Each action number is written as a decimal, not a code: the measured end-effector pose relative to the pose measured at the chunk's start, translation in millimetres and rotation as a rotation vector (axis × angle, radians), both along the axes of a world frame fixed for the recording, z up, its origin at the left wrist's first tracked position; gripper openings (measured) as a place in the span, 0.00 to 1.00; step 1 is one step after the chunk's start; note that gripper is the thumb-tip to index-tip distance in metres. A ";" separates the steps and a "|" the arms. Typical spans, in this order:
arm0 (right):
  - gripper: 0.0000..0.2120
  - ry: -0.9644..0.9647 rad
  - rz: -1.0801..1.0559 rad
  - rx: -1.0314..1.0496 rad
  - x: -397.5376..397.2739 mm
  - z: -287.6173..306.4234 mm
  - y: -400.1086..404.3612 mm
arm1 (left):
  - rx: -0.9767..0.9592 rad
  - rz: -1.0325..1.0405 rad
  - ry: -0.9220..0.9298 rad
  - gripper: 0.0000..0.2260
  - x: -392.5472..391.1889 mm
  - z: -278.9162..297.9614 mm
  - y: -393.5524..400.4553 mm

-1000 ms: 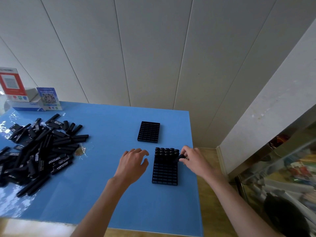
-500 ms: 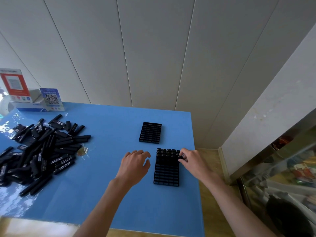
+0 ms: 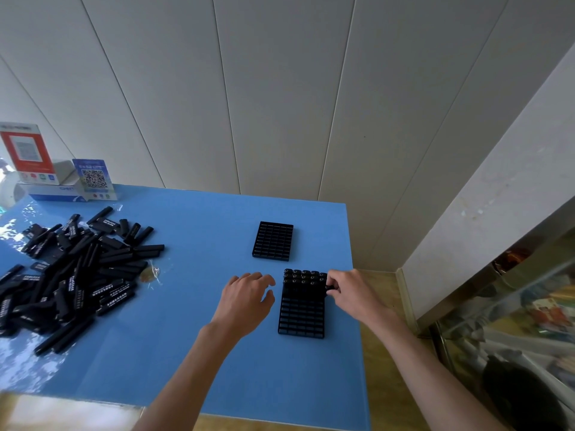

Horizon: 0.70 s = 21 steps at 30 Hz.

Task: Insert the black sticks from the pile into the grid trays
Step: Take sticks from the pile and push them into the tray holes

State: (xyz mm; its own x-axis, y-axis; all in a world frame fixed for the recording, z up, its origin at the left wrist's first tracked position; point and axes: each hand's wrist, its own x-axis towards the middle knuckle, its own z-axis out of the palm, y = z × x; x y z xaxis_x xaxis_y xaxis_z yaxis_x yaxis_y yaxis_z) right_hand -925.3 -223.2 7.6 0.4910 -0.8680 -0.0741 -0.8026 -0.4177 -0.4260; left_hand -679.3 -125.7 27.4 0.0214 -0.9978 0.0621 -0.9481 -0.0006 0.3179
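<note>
Our right hand pinches a black stick at the near tray; our left hand rests loose, holding nothing.

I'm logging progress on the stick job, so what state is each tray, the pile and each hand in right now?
Near grid tray: partly filled, sticks standing in its far rows, near rows empty.
Far grid tray: empty, flat on the table.
Pile of black sticks: loose, lying heaped on the table's left.
Left hand: empty, fingers relaxed, beside the near tray.
Right hand: pinches a black stick at the near tray's right edge.
</note>
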 end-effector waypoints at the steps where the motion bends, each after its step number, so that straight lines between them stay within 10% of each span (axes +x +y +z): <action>1: 0.04 0.003 -0.001 0.001 -0.6 0.2 -0.2 | -0.001 0.001 0.001 0.14 -0.1 -0.1 0.3; 21: 0.03 -0.054 -0.050 -0.073 5.3 -7.0 3.0 | 0.006 0.004 0.019 0.14 -0.4 1.7 6.6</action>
